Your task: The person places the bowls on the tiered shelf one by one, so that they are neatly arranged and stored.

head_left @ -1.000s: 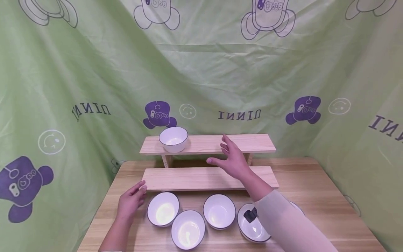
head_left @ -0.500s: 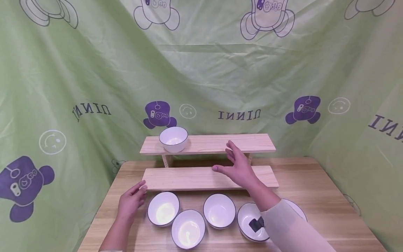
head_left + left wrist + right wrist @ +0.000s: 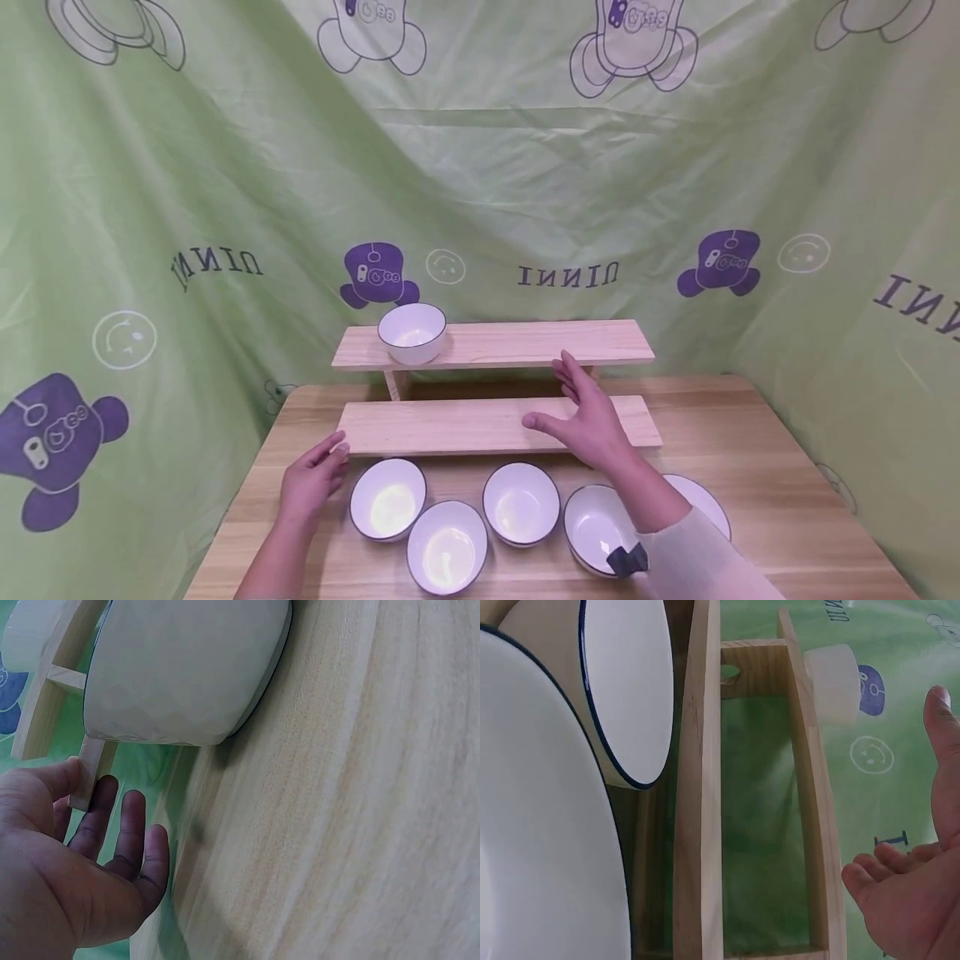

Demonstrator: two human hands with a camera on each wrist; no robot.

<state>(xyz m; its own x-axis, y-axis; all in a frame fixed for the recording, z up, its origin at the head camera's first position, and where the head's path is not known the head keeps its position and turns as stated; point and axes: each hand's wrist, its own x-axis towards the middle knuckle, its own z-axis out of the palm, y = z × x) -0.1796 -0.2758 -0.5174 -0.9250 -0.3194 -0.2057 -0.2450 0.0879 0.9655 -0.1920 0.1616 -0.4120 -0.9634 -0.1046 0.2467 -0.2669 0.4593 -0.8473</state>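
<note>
I find the upper bowl (image 3: pixel 412 333) upright on the upper board (image 3: pixel 517 343) of the wooden stand, toward its left end. Below and nearer to me runs the lower board (image 3: pixel 435 427). In front of that, mouths up on the table (image 3: pixel 757 467), I count the left bowl (image 3: pixel 388 498), the near bowl (image 3: pixel 447 547), the middle bowl (image 3: pixel 521 504) and the right bowl (image 3: pixel 596 525). A white dish (image 3: pixel 701 504) shows partly past the sleeve (image 3: pixel 697 558).

The left hand (image 3: pixel 311 479) pinches the left end of the lower board between thumb and fingers, which I read as steadying the stand. The right hand (image 3: pixel 588 421) has its thumb spread wide and its fingers extended, with nothing in its hold; I see it in front of the stand, but can't tell whether it touches either board.

I judge this to be a pause between grips, with one bowl placed up high. From here, taking another bowl would call for bringing the right hand down to a rim, thumb inside and fingers outside, while the left keeps its pinch. Behind everything hangs a green cloth (image 3: pixel 480 167).
</note>
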